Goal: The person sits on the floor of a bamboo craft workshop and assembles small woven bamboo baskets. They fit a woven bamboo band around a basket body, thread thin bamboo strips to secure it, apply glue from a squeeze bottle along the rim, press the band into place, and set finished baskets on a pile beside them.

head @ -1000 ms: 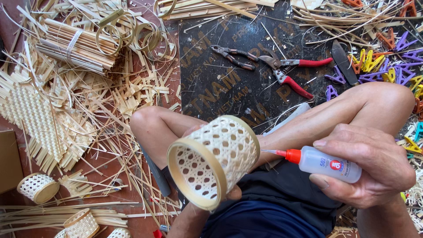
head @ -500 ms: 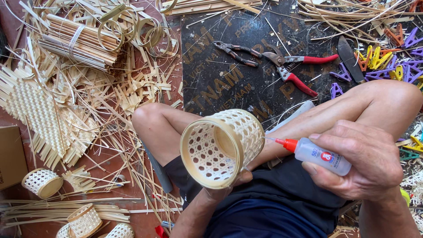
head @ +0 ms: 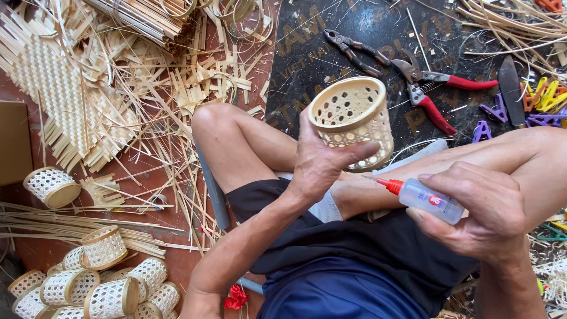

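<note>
My left hand (head: 322, 162) grips a small round woven bamboo basket (head: 352, 121), held upright above my crossed legs with its open rim facing up. My right hand (head: 481, 210) holds a small clear glue bottle (head: 426, 199) with a red nozzle. The nozzle points left at the basket's lower side, a short gap away from it.
Red-handled pruning shears (head: 434, 88), dark pliers (head: 353, 50), a knife (head: 510, 88) and coloured clips (head: 543, 97) lie on a black mat (head: 307, 65). Bamboo strips and a woven mat (head: 65, 100) cover the left floor. Several finished baskets (head: 103, 286) sit bottom left.
My left hand has turned the basket from lying with its opening toward me to upright, and raised it to the right. The glue bottle stays in my right hand.
</note>
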The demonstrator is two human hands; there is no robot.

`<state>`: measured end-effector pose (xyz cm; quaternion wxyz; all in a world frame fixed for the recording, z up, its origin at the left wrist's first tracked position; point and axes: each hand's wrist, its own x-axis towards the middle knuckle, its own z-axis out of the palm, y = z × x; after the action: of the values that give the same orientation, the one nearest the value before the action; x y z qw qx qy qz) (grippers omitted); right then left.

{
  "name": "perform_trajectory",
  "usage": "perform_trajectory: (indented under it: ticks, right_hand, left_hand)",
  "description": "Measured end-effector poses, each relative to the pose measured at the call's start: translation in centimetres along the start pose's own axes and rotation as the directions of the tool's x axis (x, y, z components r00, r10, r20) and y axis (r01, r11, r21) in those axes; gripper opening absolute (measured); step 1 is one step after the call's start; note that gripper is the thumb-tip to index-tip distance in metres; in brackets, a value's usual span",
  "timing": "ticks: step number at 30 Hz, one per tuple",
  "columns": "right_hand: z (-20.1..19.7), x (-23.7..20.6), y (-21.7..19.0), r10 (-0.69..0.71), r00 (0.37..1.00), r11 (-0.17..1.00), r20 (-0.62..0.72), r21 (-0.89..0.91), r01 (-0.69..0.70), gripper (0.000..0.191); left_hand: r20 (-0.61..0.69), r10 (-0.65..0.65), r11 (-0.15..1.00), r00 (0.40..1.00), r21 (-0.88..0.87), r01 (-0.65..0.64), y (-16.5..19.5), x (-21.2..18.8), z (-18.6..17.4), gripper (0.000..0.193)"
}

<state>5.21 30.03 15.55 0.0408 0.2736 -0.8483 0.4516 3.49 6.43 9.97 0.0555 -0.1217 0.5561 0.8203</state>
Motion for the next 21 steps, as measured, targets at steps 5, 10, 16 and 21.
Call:
perform_trajectory:
  ticks: [5, 10, 16, 21]
  right_hand:
    - [0.4, 0.8, -0.1, -0.044, 0.999, 0.999, 0.016, -0.021, 0.044, 0.037]
    - [0.1, 1.3, -0.4, -0.029, 0.998, 0.998, 0.062, -0.049, 0.032, 0.035]
    - [-0.4, 1.4, -0.2, -0.029, 0.994, 0.998, 0.106, -0.059, 0.035, 0.033]
    - [-0.8, 1.4, -0.2, -0.021, 0.995, 0.998, 0.1, -0.063, 0.027, 0.031]
  left_hand:
    - [0.077, 0.023, 0.989, 0.997, 0.146, -0.034, 1.1, 0.1, 0.8, 0.106]
    - [0.118, 0.003, 0.986, 0.993, 0.163, -0.022, 1.2, 0.0, 1.3, 0.11]
    - [0.144, 0.073, 0.978, 0.987, 0.183, -0.099, 1.1, -0.2, 1.6, 0.111]
    - [0.172, 0.125, 0.931, 0.977, 0.32, -0.176, 1.9, -0.5, 1.6, 0.114]
